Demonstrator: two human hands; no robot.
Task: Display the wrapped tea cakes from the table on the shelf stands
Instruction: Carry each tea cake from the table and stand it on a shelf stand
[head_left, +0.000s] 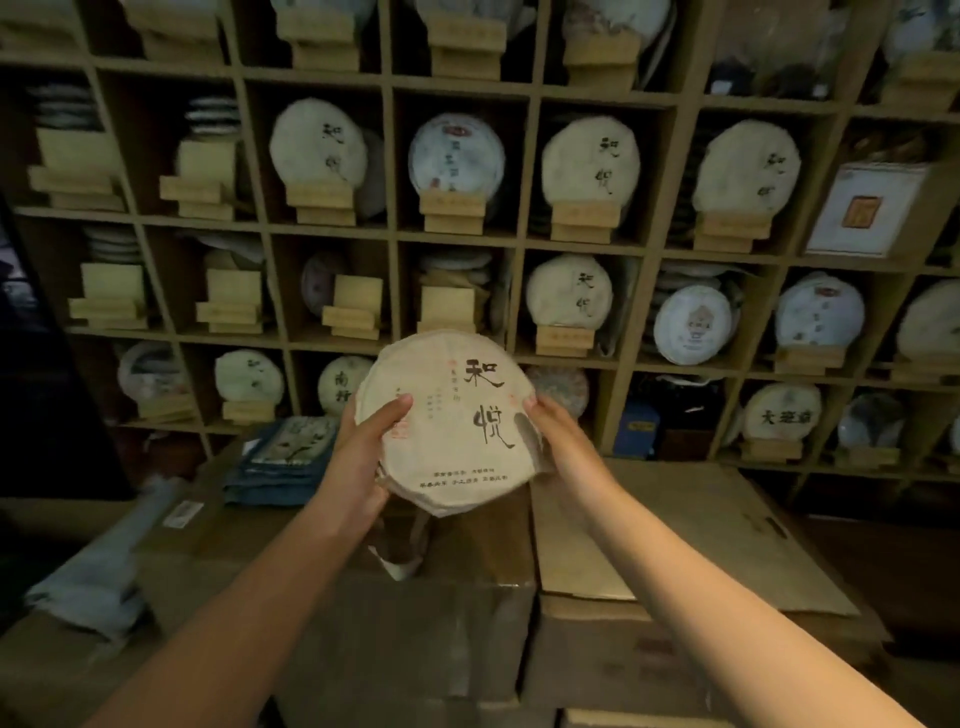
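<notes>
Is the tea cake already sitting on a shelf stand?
No, both the left hand and right hand grip the tea cake before the shelf.

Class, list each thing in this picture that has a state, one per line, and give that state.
Held tea cake: wrapped, upright, off any stand.
Left hand: grips the cake's left edge.
Right hand: grips its right edge.
Stand in the cubby above the cake: no cake on it.
Stand to its right: bears a wrapped cake.
Cardboard box: closed.
</notes>
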